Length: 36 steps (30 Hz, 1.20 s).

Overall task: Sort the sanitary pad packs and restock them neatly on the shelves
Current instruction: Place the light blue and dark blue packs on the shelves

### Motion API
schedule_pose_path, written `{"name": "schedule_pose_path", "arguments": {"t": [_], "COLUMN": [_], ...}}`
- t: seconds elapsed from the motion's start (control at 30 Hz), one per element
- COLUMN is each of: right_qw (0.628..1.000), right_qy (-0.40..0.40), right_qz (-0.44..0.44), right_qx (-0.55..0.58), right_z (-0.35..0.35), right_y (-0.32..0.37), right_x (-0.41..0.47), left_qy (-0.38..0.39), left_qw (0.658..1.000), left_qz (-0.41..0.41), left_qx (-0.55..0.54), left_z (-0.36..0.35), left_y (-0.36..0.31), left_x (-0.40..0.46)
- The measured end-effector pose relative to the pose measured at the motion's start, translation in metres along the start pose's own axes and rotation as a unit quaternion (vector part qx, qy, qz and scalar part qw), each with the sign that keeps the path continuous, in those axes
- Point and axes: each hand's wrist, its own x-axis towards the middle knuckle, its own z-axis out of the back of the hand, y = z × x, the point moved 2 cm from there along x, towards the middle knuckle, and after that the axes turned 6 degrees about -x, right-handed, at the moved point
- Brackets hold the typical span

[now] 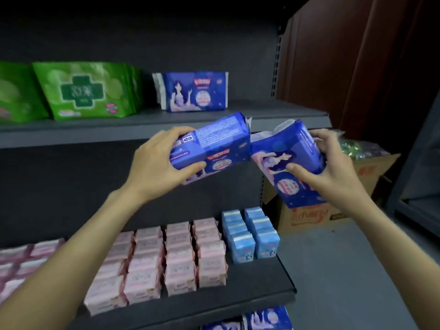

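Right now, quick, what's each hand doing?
Left hand: holding a dark blue pack.
Right hand: holding a second dark blue pack.

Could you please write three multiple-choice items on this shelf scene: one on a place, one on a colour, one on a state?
1. Where do the green packs stand?
A. upper shelf
B. cardboard box
C. floor

2. What colour are the packs left of the light blue packs on the lower shelf?
A. yellow
B. pink
C. black

3. What are the hands doing?
A. hanging idle
B. each holding a dark blue pack
C. sharing one pack

Key: 1 A, they sit on the upper shelf. 2 B, pink packs fill those rows. 3 B, the left hand grips one dark blue pack, the right hand another dark blue pack.
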Motion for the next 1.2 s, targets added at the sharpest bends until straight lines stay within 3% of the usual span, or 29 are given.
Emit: {"name": "schedule_pose_path", "arguments": {"t": [0.23,0.47,0.6,0.7,0.83,0.93,1.03,1.2], "right_qw": [0.996,0.957,0.95,0.961,0.958,0.923,0.877,0.843], "right_qy": [-0.024,-0.064,-0.032,-0.008,0.056,0.151,0.225,0.168], "right_qz": [0.078,0.198,0.197,0.169,0.157,0.165,0.137,0.149], "right_qx": [-0.037,-0.203,-0.24,-0.22,-0.235,-0.313,-0.402,-0.488], "right_z": [0.025,0.041,0.024,0.008,-0.002,-0.012,-0.022,-0.046], "right_y": [0.028,0.027,0.003,-0.006,-0.008,-0.015,-0.027,-0.041], "right_x": [0.071,0.158,0.204,0.225,0.258,0.281,0.296,0.31], "left_qy": [-0.026,0.039,0.108,0.107,0.144,0.183,0.161,0.126], "left_qw": [0.999,0.998,0.985,0.964,0.943,0.934,0.935,0.936], "left_qz": [0.01,0.019,0.036,-0.038,-0.079,-0.052,-0.041,-0.047], "left_qx": [-0.021,0.042,0.13,0.242,0.29,0.303,0.314,0.326], "left_z": [0.034,0.037,0.024,0.02,-0.004,-0.018,-0.015,-0.023], "left_y": [0.005,0.025,0.045,0.043,0.019,0.016,0.021,0.017], "left_x": [0.094,0.165,0.186,0.194,0.201,0.203,0.203,0.197]}}
